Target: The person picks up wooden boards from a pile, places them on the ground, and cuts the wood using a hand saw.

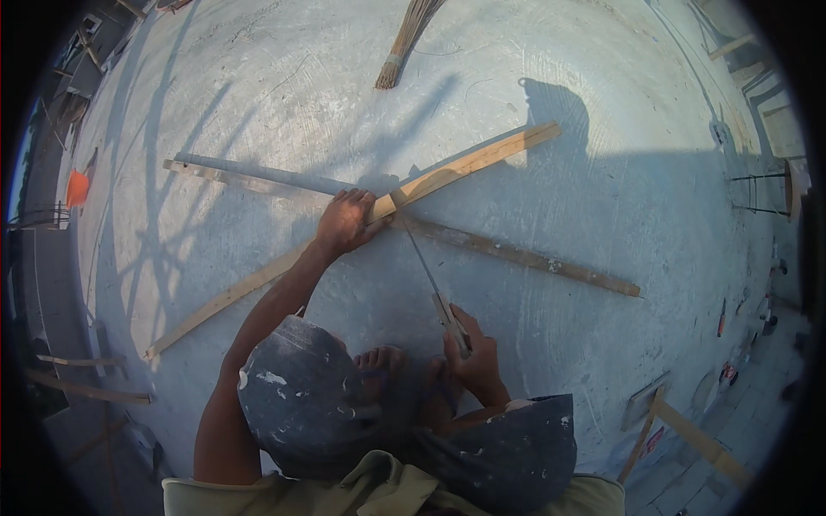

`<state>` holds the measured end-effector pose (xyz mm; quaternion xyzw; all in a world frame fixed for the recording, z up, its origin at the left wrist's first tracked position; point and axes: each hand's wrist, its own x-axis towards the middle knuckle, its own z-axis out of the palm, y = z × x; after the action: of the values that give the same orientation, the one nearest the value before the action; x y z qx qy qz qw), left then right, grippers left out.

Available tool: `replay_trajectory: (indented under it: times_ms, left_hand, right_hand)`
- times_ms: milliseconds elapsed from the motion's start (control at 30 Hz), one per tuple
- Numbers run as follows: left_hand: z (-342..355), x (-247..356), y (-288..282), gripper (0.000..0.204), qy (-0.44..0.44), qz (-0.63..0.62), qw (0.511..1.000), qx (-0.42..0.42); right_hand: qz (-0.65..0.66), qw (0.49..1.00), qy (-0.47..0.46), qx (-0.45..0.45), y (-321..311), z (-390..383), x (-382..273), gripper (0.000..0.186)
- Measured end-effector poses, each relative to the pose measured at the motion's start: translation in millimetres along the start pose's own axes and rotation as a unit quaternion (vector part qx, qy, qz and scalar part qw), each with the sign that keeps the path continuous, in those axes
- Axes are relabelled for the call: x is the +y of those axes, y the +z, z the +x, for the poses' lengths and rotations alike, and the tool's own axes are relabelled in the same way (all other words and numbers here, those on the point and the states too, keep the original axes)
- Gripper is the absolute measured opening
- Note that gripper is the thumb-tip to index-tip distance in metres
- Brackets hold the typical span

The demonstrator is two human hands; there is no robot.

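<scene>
A long pale wooden strip lies aslant across a darker, weathered wooden batten on the concrete floor. My left hand presses down on the pale strip near the crossing, its fingers wrapped over the wood. In my right hand is the handle of a handsaw, gripped firmly. The thin blade runs away from me up to the pale strip, just right of my left hand. A dark line crosses the strip where the blade meets it; its depth cannot be made out.
A stick broom lies at the far side. An orange container stands at the left edge. Toward the right rim are a red-handled tool, wood pieces and wire frames. My knees and sandalled feet are close below the saw.
</scene>
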<state>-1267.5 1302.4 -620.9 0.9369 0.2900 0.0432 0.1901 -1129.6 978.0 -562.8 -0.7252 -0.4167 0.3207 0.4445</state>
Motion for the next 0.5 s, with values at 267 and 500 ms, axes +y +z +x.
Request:
replay_trajectory:
  times_ms: [267, 500]
  left_hand:
    - [9, 8, 16, 0.050, 0.025, -0.009, 1.000, 0.013]
    - [1, -4, 5, 0.047, 0.051, -0.015, 0.996, 0.071]
  right_hand:
    - [0.006, 0.999, -0.038, 0.022, 50, 139, -7, 0.046]
    - [-0.003, 1.000, -0.009, 0.006, -1, -7, 1, 0.049]
